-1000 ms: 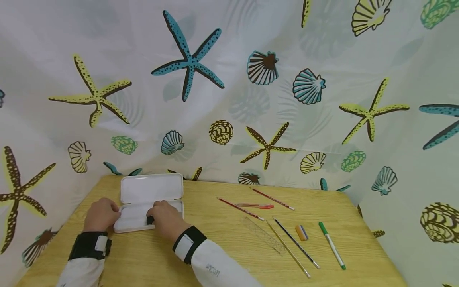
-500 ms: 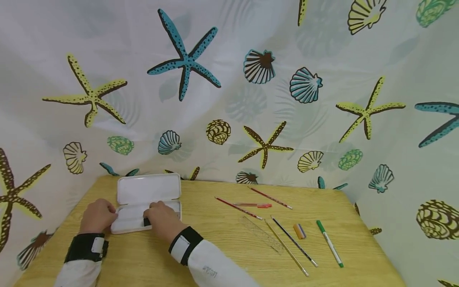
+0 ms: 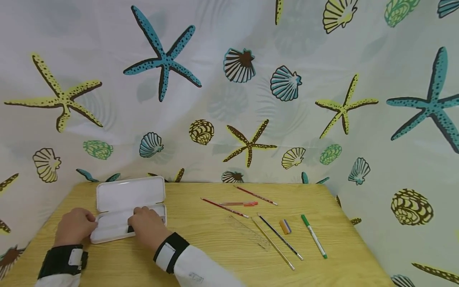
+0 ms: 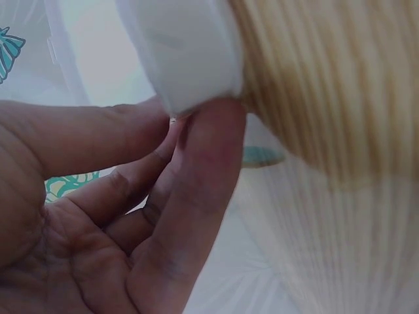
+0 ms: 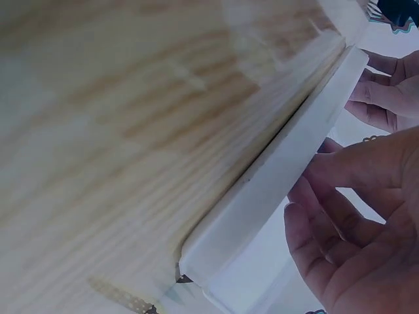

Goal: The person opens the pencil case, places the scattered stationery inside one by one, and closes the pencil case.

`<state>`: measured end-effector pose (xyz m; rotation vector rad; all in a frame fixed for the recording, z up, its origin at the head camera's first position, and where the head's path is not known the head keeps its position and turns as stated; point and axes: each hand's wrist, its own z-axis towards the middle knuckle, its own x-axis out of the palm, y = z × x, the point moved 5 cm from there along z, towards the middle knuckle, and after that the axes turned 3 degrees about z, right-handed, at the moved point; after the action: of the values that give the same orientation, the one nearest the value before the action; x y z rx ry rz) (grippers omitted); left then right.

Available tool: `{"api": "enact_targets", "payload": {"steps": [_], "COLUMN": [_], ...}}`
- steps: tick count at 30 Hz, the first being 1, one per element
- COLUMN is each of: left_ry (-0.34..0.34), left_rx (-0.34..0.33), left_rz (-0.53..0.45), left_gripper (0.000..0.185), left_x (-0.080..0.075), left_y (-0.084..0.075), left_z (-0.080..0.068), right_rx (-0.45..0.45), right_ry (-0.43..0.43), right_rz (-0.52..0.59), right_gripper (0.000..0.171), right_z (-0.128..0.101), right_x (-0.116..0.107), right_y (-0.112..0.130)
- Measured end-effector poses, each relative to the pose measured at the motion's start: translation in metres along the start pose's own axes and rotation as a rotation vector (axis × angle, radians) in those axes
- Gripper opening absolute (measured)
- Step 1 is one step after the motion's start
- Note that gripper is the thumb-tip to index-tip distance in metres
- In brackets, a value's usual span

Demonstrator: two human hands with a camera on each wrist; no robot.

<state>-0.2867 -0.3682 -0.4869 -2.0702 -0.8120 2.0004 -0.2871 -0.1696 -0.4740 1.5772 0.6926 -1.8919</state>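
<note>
A white pencil case (image 3: 111,227) lies at the table's left with its lid (image 3: 130,193) raised back. My left hand (image 3: 74,228) pinches the case's left front corner; in the left wrist view thumb and index finger meet at the white corner (image 4: 190,59). Over the case's right half, my right hand (image 3: 148,228) has its fingers bent down inside, holding a small black block-like object (image 3: 130,229). Most of that object is hidden by the hand. In the right wrist view the fingers sit just behind the case's front wall (image 5: 262,176).
Right of the case lie two red pencils (image 3: 224,207), a red pen (image 3: 239,203), a clear ruler (image 3: 247,232), a yellow pencil (image 3: 273,243), a dark pencil (image 3: 280,236), an orange-and-blue eraser (image 3: 285,226) and a green marker (image 3: 314,236). A shell-print cloth (image 3: 215,91) hangs behind the table.
The head view has turned right, so everything appears shifted left. Both hands keep about the same places on the case, and the black object stays under the right hand.
</note>
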Motion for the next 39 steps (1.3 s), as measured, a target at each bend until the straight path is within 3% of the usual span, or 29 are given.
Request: {"api": "enact_targets", "payload": {"steps": [6,12,19,26,32,39], "left_ry": [0.001,0.017,0.017,-0.003,-0.003,-0.002], "left_rx": [0.013,-0.015,-0.039,-0.006,-0.01,0.006], "left_rz": [-0.01,-0.007,-0.001,0.008,0.014,0.011], "left_gripper": [0.016,0.017,0.019,0.018,0.018,0.02], "left_x": [0.001,-0.001,-0.003,-0.005,-0.003,-0.002], "left_y": [-0.001,0.001,0.0,-0.002,-0.001,-0.002], "left_z": [0.001,-0.004,-0.006,-0.002,-0.001,0.0], "right_rx": [-0.008,-0.021,-0.051,-0.041,-0.019,0.089], "right_ry": [-0.013,0.045,0.105,0.086,0.083,0.096], "right_rz": [-0.027,-0.032,0.066,0.121,0.16,0.284], "right_gripper": [0.013,0.016,0.017,0.008,0.018,0.027], "right_z": [-0.002,-0.003,-0.016,-0.036,-0.057,-0.084], "right_x": [0.002,0.001,-0.024,-0.056,-0.071,-0.08], "right_y": [-0.002,0.005,0.002,-0.016,-0.037,-0.074]}}
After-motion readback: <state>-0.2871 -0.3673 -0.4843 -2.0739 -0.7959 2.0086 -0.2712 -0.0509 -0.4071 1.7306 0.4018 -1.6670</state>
